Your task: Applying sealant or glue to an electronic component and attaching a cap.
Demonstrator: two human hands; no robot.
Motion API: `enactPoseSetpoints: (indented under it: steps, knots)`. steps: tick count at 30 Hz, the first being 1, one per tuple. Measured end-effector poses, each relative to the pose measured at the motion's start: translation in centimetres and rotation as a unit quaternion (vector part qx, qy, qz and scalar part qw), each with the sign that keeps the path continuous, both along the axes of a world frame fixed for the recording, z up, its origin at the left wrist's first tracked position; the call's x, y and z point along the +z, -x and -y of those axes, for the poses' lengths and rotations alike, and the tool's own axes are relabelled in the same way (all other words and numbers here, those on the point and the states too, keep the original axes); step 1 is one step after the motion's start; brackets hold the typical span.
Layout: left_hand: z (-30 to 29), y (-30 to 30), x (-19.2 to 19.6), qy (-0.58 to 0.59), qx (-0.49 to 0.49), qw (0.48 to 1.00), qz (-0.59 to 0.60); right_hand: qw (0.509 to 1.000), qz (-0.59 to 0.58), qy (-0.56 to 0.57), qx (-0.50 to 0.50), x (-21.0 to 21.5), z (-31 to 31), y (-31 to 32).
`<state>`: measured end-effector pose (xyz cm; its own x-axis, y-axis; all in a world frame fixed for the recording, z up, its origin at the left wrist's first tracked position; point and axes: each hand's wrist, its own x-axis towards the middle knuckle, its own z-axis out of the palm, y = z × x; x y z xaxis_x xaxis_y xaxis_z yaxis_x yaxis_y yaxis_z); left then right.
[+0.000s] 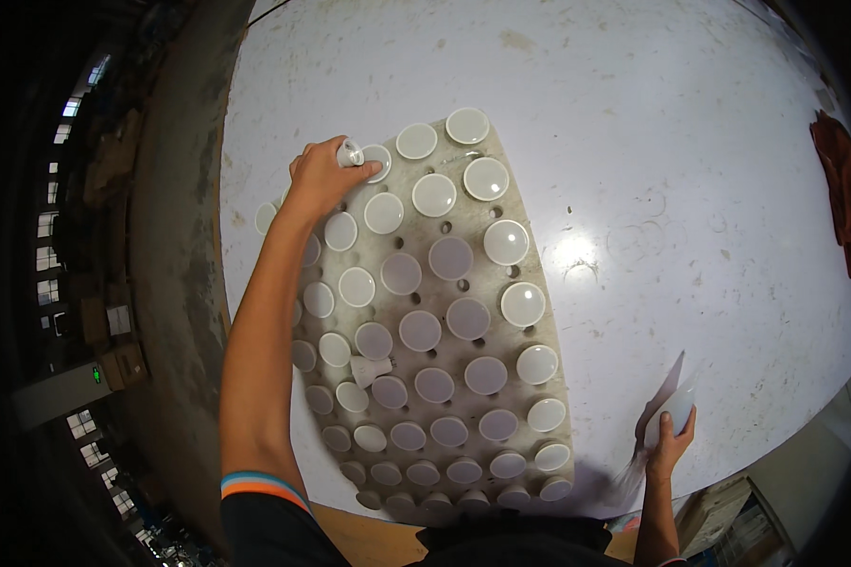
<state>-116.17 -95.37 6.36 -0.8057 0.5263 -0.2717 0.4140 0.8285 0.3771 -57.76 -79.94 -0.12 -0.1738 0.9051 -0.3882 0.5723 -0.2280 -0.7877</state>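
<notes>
A grey board [388, 180] with rows of holes carries many round white lamps [434, 196], their flat pale discs facing up. At its far left edge my left hand [323, 175] is closed around a small white lamp [350, 152], its narrow end showing above the fingers. The left thumb touches the disc of a seated lamp [378, 163]. Another lamp [371, 369] lies on its side among the rows. Off the board's right side, my right hand [671, 440] grips a pale, tapered squeeze bottle [673, 414] with its narrow tip pointing up; its exact kind is unclear.
The board rests on a large white table [652, 170] with scuffs and stains. A reddish-brown cloth [839, 184] lies at the table's right edge. Cardboard boxes [121, 364] stand on the floor [175, 236] to the left. A wooden crate [716, 515] is below right.
</notes>
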Motion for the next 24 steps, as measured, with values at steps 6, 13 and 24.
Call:
enactPoseSetpoints:
  steps: [6, 13, 24]
  knots:
    - [-0.6, -1.3, 0.6, 0.027, -0.029, 0.996, -0.083, 0.999, -0.024, -0.003, 0.026, -0.3, 0.0, -0.3]
    - [1.5, -0.9, 0.7, 0.012, -0.084, 0.98, -0.181, 0.999, -0.031, -0.019, -0.024, -0.4, 0.6, 0.0]
    - [16.4, -4.4, 1.4, -0.379, 0.379, 0.84, -0.085, 0.998, -0.037, -0.012, 0.045, 0.1, 0.0, 0.1]
